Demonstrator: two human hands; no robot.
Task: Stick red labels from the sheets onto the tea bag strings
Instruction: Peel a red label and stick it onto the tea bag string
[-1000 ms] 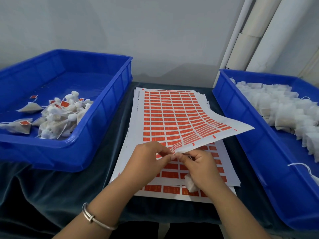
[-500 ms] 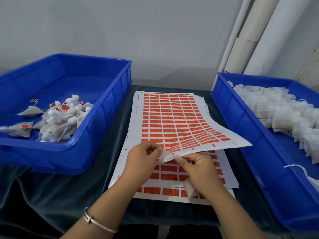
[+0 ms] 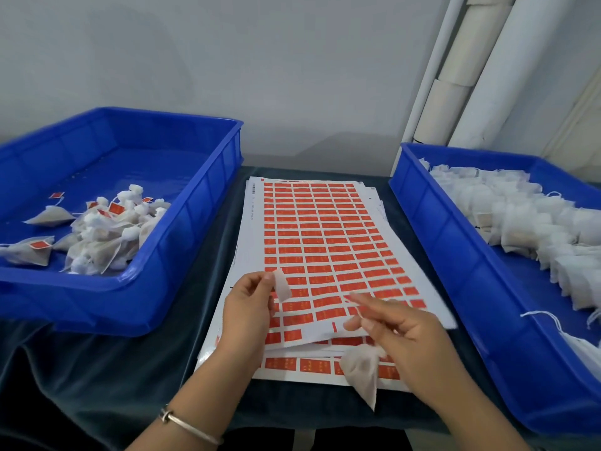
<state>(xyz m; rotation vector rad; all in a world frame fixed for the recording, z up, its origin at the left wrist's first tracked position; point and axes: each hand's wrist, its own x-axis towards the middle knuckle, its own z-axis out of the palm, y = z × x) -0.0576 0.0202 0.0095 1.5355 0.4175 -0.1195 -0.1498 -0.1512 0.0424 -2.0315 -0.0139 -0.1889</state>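
Note:
A stack of white sheets [image 3: 312, 229] printed with rows of red labels lies on the dark table between two blue trays. My left hand [image 3: 248, 307] pinches one peeled label [image 3: 282, 286] above the sheet's near left part; its white back faces me. My right hand [image 3: 400, 333] hovers over the sheet's near right corner, blurred, with a white tea bag [image 3: 362, 372] hanging from under its palm. The string end near its fingertips is hard to make out.
The left blue tray [image 3: 182, 222] holds several tea bags [image 3: 97, 236] with red labels. The right blue tray [image 3: 455, 271] is piled with unlabelled tea bags [image 3: 520, 216]. White pipes [image 3: 471, 70] stand against the wall behind it. Dark cloth covers the table.
The lifted top sheet has dropped back flat onto the stack. My left hand came away with a peeled label, and my right hand let go of the sheet and moved right.

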